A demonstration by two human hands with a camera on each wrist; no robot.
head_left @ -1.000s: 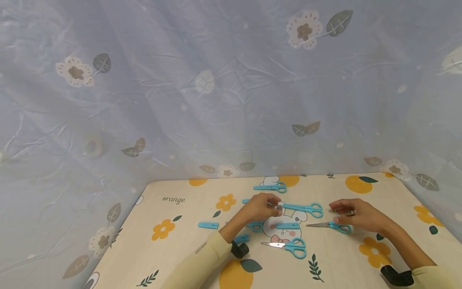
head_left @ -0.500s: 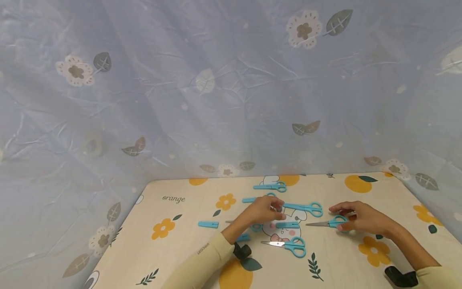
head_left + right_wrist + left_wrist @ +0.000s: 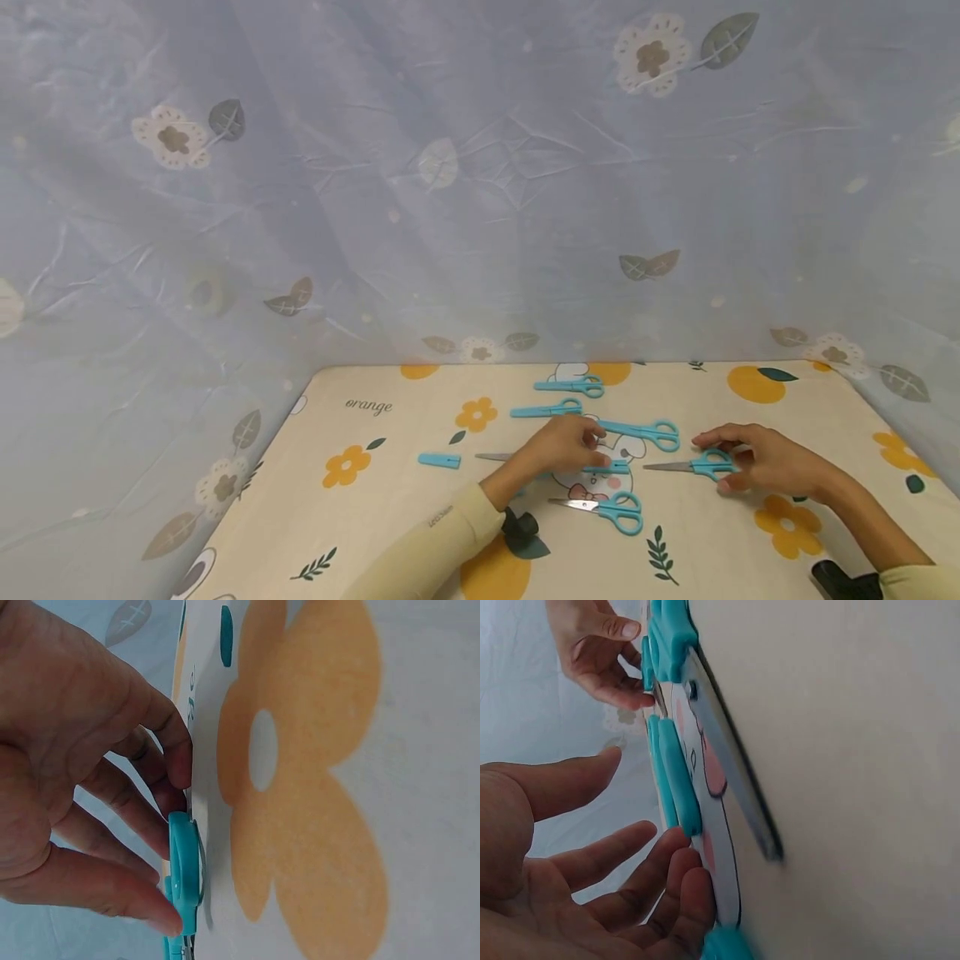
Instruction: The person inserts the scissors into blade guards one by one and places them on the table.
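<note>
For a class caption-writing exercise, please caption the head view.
Over a flower-print tablecloth, right hand at blue-handled scissors, left hand by a blue blade cover.

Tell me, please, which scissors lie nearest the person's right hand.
The bare-bladed scissors farthest right, handle-end at the right hand; all others lie farther left.

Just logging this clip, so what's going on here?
A person's right hand is at bare-bladed scissors; whether it grips them is unclear. The left hand is close to a loose blue blade sheath, not gripping it. Three other scissors lie sheathed; another bare-bladed pair lies nearby.
</note>
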